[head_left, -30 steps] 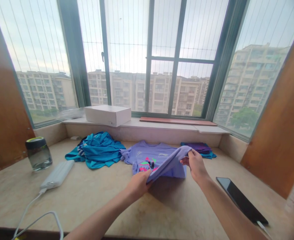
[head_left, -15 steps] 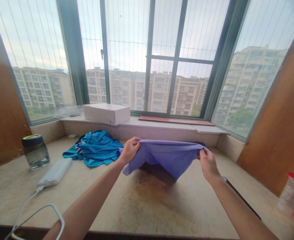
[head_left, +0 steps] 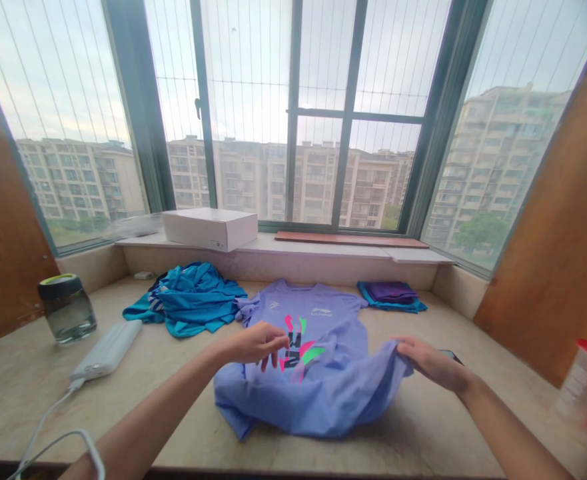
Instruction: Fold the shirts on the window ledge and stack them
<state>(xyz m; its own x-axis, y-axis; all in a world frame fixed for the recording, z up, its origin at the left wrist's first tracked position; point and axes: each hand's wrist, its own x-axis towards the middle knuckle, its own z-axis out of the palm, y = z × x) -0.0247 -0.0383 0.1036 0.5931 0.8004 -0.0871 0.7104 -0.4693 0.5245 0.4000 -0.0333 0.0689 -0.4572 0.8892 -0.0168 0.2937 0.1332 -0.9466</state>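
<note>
A light purple T-shirt lies face up on the stone counter, its collar toward the window. Pink, green and black print shows on its chest. The lower part is rumpled and partly lifted, the hem bunched toward me. At the shirt's right lower edge, my right hand pinches the fabric between thumb and fingers. Over the left part of the print hovers my left hand, its fingers loosely bent and apart, with no cloth in them.
A crumpled blue garment lies left of the shirt; folded clothes sit behind right. Leftward are a bottle and a white power bank with cable. A phone is partly hidden by my right hand. A plastic cup stands far right.
The T-shirt has come down from being held up by both hands and now lies spread on the counter. My left hand has let go; my right hand has lowered, still holding cloth.
</note>
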